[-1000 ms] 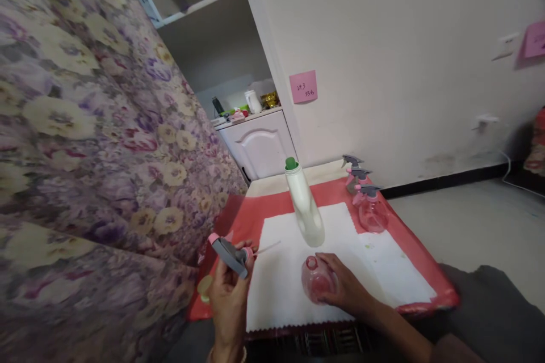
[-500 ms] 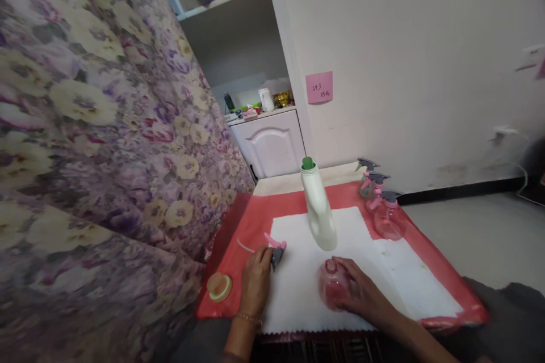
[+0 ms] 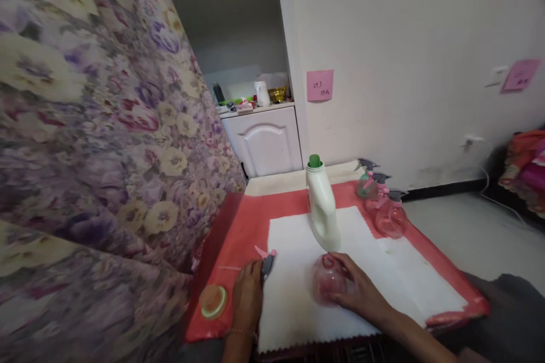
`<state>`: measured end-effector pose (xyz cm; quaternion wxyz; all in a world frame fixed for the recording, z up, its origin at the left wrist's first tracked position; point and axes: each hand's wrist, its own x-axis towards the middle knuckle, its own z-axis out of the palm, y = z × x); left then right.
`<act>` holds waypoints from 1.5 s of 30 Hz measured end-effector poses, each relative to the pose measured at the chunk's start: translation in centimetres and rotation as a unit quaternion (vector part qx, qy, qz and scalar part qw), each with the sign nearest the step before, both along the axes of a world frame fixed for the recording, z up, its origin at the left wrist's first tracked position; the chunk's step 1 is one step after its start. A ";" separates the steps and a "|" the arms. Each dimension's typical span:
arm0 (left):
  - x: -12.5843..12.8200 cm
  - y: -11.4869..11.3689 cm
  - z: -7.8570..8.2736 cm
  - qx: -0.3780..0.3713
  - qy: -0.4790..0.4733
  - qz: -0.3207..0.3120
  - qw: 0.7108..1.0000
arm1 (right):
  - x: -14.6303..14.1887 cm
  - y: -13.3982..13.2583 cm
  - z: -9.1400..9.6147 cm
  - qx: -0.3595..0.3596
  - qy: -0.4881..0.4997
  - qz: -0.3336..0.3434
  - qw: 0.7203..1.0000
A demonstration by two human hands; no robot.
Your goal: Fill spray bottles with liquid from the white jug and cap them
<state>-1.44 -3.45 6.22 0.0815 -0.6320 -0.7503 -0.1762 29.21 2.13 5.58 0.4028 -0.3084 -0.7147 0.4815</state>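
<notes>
My right hand (image 3: 356, 288) is wrapped round a clear pink spray bottle (image 3: 327, 282) with an open neck, over the white cloth. At the cloth's left edge, my left hand (image 3: 247, 294) has its fingers closed at a grey and pink spray head (image 3: 267, 264); its thin tube points left over the red cover, and the fingertips are partly hidden. A white detergent bottle (image 3: 324, 207) stands behind the pink bottle, with a green piece (image 3: 314, 161) in its mouth. Left of my left hand lies a round orange and pale-green cap (image 3: 213, 301).
Several spray bottles (image 3: 390, 220) with grey heads line the table's back right side. The white cloth (image 3: 293, 317) covers part of the red table cover (image 3: 238, 215). A floral curtain (image 3: 140, 181) hangs close on the left. Behind are a white cabinet (image 3: 270, 144) and a wall.
The view has shifted a little to the right. Both hands stay by the same things; the pink bottle has moved slightly, if at all.
</notes>
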 end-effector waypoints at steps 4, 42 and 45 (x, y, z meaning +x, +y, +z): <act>-0.6 0.3 -1.3 0.014 -0.001 -0.003 1.000 | -2.8 0.6 -0.3 0.003 -0.009 -0.020 1.000; 0.8 -0.2 -0.4 0.172 -0.180 -0.076 0.966 | 0.5 5.5 4.2 -0.014 0.081 -0.157 0.984; 3.2 0.4 -0.7 0.160 -0.306 -0.112 0.932 | 0.5 7.5 5.0 -0.036 0.091 -0.192 0.977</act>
